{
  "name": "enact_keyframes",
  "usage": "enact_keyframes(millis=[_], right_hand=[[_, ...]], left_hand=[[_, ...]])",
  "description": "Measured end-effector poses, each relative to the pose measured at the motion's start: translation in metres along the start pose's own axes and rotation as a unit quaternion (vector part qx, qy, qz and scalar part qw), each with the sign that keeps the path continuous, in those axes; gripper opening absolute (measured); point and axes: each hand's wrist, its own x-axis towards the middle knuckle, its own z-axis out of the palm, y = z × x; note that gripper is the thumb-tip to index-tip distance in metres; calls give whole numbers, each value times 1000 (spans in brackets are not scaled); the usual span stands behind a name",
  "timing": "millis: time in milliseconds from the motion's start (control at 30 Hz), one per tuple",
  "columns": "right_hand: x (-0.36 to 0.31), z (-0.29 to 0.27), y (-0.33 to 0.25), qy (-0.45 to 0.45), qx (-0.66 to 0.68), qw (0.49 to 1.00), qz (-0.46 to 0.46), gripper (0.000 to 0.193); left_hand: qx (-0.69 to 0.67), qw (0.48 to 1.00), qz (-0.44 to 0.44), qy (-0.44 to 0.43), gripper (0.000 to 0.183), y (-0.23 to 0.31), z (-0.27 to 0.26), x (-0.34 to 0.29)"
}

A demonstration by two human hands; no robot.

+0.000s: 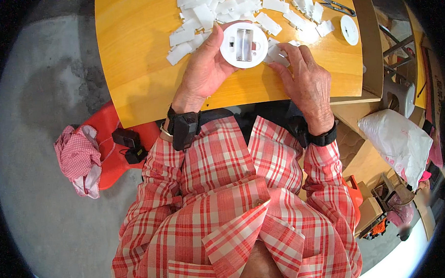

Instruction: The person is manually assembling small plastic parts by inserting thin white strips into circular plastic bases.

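My left hand (207, 61) is closed around the edge of a round white plastic housing (226, 54), held above the table's near half. A rectangular recess with shiny metal inside, like a battery compartment, lies in the middle of its face. Just right of the housing, my right hand (306, 79) has its thumb and forefinger curled toward each other. Something small and pale seems to be between these fingertips, but it blends with the white plastic pieces (277, 55) behind it. Many more flat white plastic covers (204, 16) lie heaped beyond my hands.
On the yellow table (147, 83), black thread snips (338, 6) and another round white part (349, 30) lie at the far right. A red stool (118, 167) with a checked cloth (78, 156) stands left. At right are cardboard boxes and a white sack (396, 138).
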Motion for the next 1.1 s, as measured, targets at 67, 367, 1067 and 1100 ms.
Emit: enact_keyframes(millis=[67,367,1067,1100], right_hand=[[1,-1,0,-23,4,1000,1,34],[1,-12,-4,-6,95,995,26,30],[-9,-14,8,20,165,974,151,8],[-9,-14,9,20,165,974,152,8]], left_hand=[[1,1000,1,11,57,0,2,0],[3,1000,-4,-8,56,0,-3,0],[72,992,23,-96,65,1,-10,-4],[72,993,23,-96,65,1,-11,-4]])
